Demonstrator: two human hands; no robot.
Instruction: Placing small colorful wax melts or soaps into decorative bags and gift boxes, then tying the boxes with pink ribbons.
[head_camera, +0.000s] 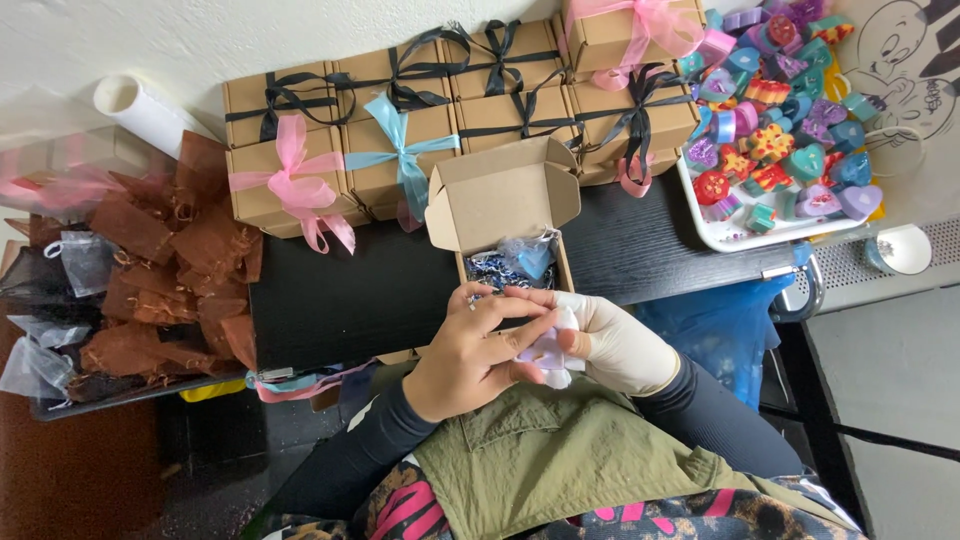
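A small pale lilac piece (545, 352), perhaps a soap in a sheer pouch, is pinched between both hands just above the person's lap. The bare left hand (470, 355) curls its fingers over it; the white-gloved right hand (612, 342) grips it from 3 o'clock. At 12 o'clock stands an open cardboard box (505, 205) on the black table (340, 295). Ribbon-tied boxes (400, 140) lie beyond, a tray of coloured soaps (775, 130) at 2 o'clock.

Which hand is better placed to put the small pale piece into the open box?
Probably the right: the gloved right hand cups the pale piece just below the open box.
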